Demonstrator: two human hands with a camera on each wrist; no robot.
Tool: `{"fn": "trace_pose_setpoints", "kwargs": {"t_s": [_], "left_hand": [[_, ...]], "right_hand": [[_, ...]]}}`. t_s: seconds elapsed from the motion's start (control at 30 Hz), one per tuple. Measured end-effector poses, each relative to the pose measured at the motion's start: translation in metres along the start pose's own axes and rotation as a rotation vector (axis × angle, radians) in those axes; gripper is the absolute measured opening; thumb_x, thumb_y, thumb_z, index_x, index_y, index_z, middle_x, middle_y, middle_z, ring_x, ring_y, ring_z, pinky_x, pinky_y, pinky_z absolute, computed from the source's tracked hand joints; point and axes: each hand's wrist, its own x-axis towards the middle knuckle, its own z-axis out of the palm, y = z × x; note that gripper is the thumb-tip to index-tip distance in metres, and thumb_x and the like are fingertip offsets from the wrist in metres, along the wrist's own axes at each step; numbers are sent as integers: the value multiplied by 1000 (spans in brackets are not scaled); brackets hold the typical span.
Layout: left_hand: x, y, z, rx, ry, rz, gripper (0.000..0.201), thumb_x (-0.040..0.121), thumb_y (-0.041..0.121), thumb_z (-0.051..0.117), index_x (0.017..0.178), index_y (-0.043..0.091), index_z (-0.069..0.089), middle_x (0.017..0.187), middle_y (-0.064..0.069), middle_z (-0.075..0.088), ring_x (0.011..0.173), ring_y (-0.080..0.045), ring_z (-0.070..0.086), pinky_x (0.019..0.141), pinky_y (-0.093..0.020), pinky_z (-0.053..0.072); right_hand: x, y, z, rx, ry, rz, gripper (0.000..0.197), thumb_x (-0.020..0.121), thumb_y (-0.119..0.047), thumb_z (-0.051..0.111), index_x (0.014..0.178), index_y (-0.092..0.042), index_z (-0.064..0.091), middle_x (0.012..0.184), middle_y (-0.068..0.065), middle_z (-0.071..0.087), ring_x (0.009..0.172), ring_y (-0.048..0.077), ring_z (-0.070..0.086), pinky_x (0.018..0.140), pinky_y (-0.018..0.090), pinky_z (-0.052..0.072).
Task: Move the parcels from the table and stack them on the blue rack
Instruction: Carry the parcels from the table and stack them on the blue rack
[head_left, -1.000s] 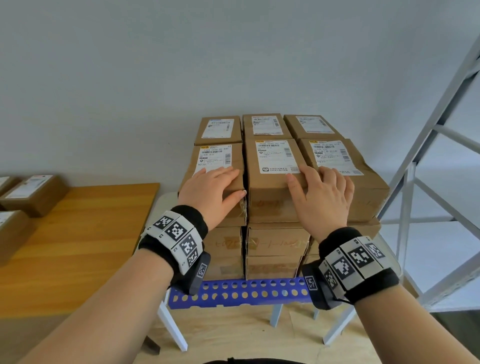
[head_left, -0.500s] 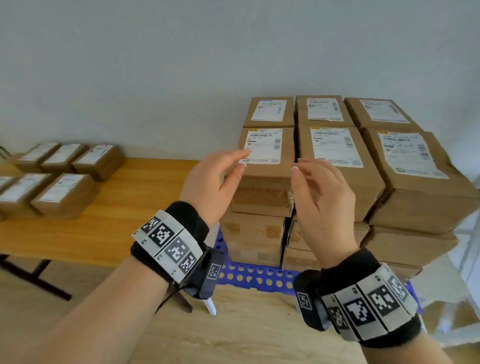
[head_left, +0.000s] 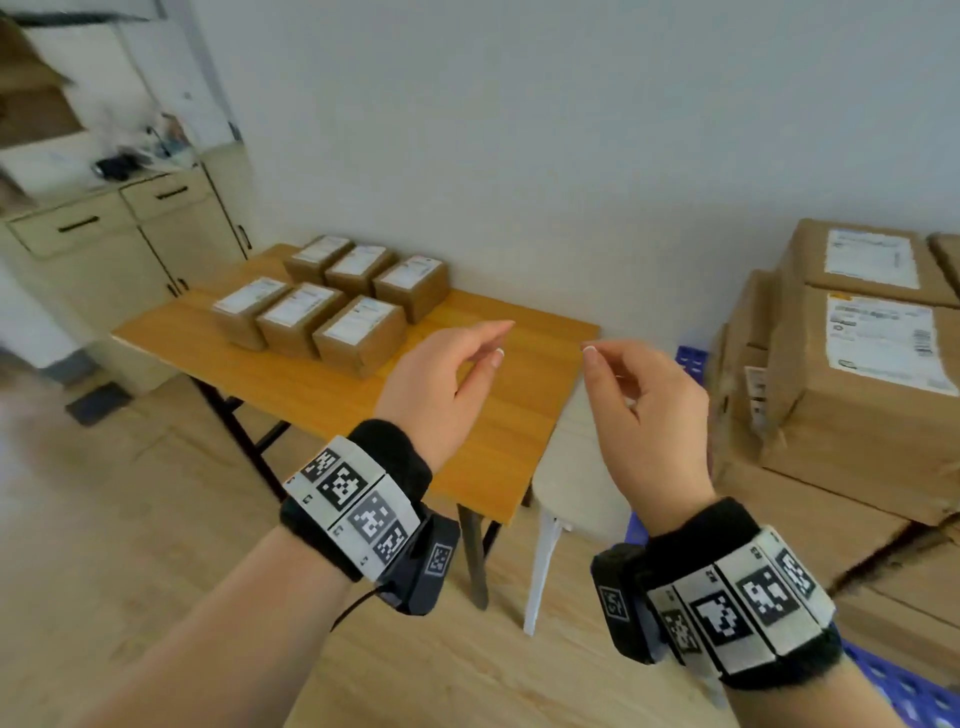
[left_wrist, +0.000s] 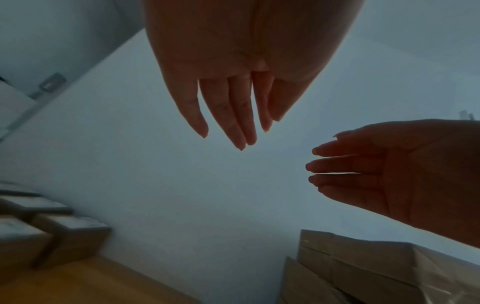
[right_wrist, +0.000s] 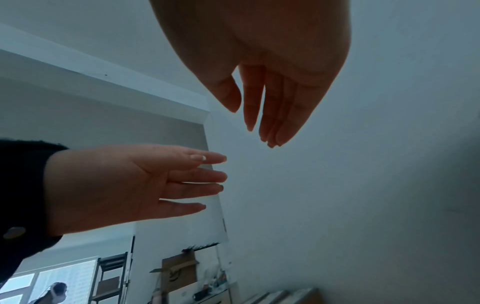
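Several brown labelled parcels (head_left: 358, 332) sit in two rows at the far left end of the wooden table (head_left: 311, 384). More parcels (head_left: 857, 395) are stacked high on the blue rack (head_left: 904, 691) at the right. My left hand (head_left: 447, 374) hovers above the table's right part, fingers relaxed and empty. My right hand (head_left: 644, 405) hangs in the air between table and stack, holding nothing. In the left wrist view my left hand (left_wrist: 233, 115) has straight fingers, and in the right wrist view my right hand (right_wrist: 265, 111) too.
A beige cabinet (head_left: 119, 244) with drawers and clutter on top stands at the left behind the table. A white stool (head_left: 566, 499) sits between the table and the rack. The floor (head_left: 156, 519) is light wood. A white wall runs behind everything.
Both hands have come off the stacked parcels and swung left with the view. The table with its parcels is now in the middle and the stack at the right edge.
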Motion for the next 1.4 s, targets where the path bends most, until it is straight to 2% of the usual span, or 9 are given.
{"fn": "trace_pose_setpoints", "kwargs": {"t_s": [0.17, 0.33, 0.5, 0.57, 0.7, 0.97, 1.1, 1.27, 1.4], "left_hand": [[-10, -78, -82, 23, 12, -46, 36, 97, 23, 45, 133, 25, 49, 123, 10, 58, 111, 2, 51, 96, -17, 42], [-12, -152, -145, 40, 21, -125, 37, 98, 25, 43, 134, 27, 47, 126, 13, 55, 112, 4, 47, 96, -18, 40], [8, -220, -166, 10, 2, -212, 38, 97, 28, 44, 134, 29, 47, 124, 11, 57, 114, 0, 50, 99, -27, 43], [24, -245, -168, 8, -4, -225, 38, 97, 27, 44, 134, 30, 46, 124, 12, 57, 113, 0, 50, 99, -25, 43], [71, -298, -166, 44, -73, -248, 40, 97, 27, 44, 136, 29, 43, 128, 10, 55, 116, -1, 49, 99, -25, 43], [163, -398, -145, 177, -371, -335, 54, 93, 31, 53, 142, 28, 32, 140, 5, 45, 127, -9, 42, 104, -28, 36], [184, -439, -121, 201, -525, -380, 67, 88, 31, 61, 145, 22, 27, 145, 0, 37, 133, -15, 35, 107, -28, 29], [207, -476, -92, 214, -692, -390, 84, 83, 29, 67, 148, 17, 16, 148, -5, 33, 134, -20, 34, 109, -33, 29], [217, -488, -79, 173, -791, -327, 90, 82, 24, 69, 148, 18, 9, 139, -5, 44, 125, -20, 46, 101, -31, 39]], "right_hand": [[11, -47, 109, 35, -60, -2, 16, 94, -22, 54, 99, -16, 67, 88, -8, 62, 83, 6, 57, 70, 5, 41], [26, -76, 195, 45, -143, 20, 15, 94, -24, 53, 101, -20, 65, 92, -10, 61, 82, 0, 56, 66, 3, 40], [52, -73, 259, -5, -211, 61, 17, 94, -27, 52, 104, -20, 64, 95, -10, 61, 82, -5, 54, 63, 4, 38], [69, -64, 286, -24, -233, 71, 19, 93, -28, 54, 108, -19, 64, 97, -8, 61, 83, -1, 55, 65, 6, 40], [110, -38, 343, -75, -297, 108, 31, 89, -32, 60, 118, -20, 59, 108, -4, 59, 94, 9, 55, 76, 23, 47], [170, 27, 437, -263, -515, 341, 63, 81, -36, 70, 135, -20, 44, 143, 2, 36, 129, 18, 39, 103, 27, 33], [175, 58, 467, -355, -635, 487, 84, 73, -45, 75, 143, -21, 33, 147, 8, 26, 135, 26, 31, 110, 40, 32], [168, 80, 494, -413, -677, 656, 98, 72, -35, 78, 149, -26, 16, 148, 8, 26, 134, 28, 29, 106, 38, 33], [162, 78, 509, -407, -572, 697, 91, 78, -28, 72, 148, -26, 16, 145, 6, 30, 128, 24, 37, 98, 33, 40]]}}
